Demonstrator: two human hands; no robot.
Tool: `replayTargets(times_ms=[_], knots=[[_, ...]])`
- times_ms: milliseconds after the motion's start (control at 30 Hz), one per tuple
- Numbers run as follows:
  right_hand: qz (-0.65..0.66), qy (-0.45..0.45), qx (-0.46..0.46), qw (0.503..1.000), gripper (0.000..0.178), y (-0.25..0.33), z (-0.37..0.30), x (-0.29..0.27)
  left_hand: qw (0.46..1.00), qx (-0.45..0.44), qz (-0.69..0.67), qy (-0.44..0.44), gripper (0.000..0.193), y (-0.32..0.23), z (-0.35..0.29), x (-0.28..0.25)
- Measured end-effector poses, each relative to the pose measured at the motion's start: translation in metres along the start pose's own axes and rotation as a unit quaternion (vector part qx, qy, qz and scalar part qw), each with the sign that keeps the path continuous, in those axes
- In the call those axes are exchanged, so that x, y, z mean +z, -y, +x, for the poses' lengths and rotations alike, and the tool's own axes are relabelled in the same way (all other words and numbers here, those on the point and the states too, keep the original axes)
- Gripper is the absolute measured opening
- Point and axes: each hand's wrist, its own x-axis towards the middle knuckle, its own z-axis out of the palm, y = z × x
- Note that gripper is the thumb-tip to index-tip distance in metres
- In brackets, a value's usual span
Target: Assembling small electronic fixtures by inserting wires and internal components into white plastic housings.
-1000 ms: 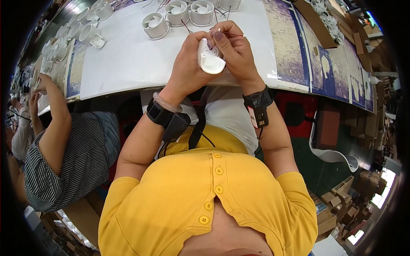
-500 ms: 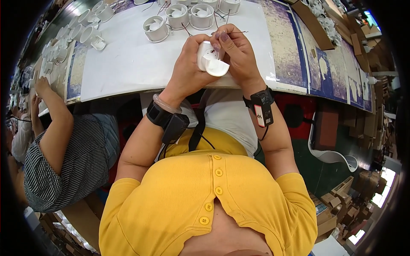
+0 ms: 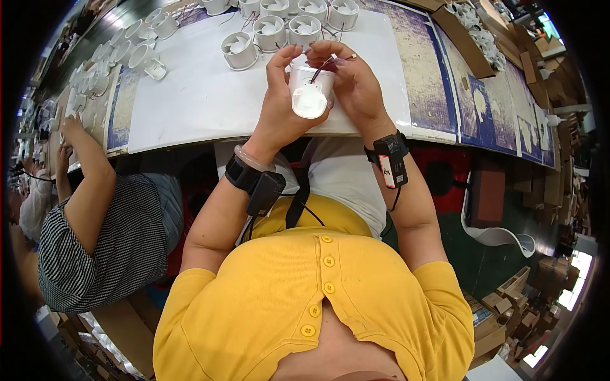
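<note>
A white plastic fan housing [image 3: 309, 101], its rounded tab tilted toward me, is held above the near side of the table. My left hand [image 3: 283, 105] is closed around its left side, with thumb and index finger curving over the top. My right hand [image 3: 361, 89] is closed at its right side, its fingertips by the dark wires [image 3: 318, 74] that come out of the housing. A small pale connector [image 3: 354, 56] at the wire end shows beside the right fingers. The inside of the housing is hidden from me.
Several white fan housings [image 3: 269, 33] with blades and wires stand at the far side of the white sheet [image 3: 184, 95]. More white housings [image 3: 141, 56] lie at the left, near a co-worker's arm [image 3: 89, 149]. An open cardboard box [image 3: 467, 47] of white parts stands at the far right.
The held housing has turned so its tab points straight toward me, and the wires now rise in front of it. My right hand's fingers have shifted from pinching the wire to around the housing's side.
</note>
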Motion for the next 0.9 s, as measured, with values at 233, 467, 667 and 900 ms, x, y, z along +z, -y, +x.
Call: replayTargets(times_ms=[233, 467, 667, 900], knots=[[-0.036, 0.098, -0.035, 0.994, 0.051, 0.004, -0.004, 0.009, 0.999, -0.011, -0.043, -0.003, 0.095, 0.007, 0.0, -0.004], [-0.096, 0.004, 0.033, 0.995, 0.039, 0.003, -0.008, 0.021, 0.997, -0.021, -0.076, 0.003, 0.103, 0.004, -0.003, -0.001], [-0.109, -0.019, 0.108, 0.988, 0.029, 0.002, -0.004, 0.013, 0.992, 0.052, 0.11, 0.011, 0.117, 0.007, -0.004, 0.008], [-0.098, -0.07, 0.115, 0.986, 0.021, 0.003, -0.005, 0.015, 0.994, 0.005, 0.108, 0.023, 0.121, -0.001, -0.005, 0.012]])
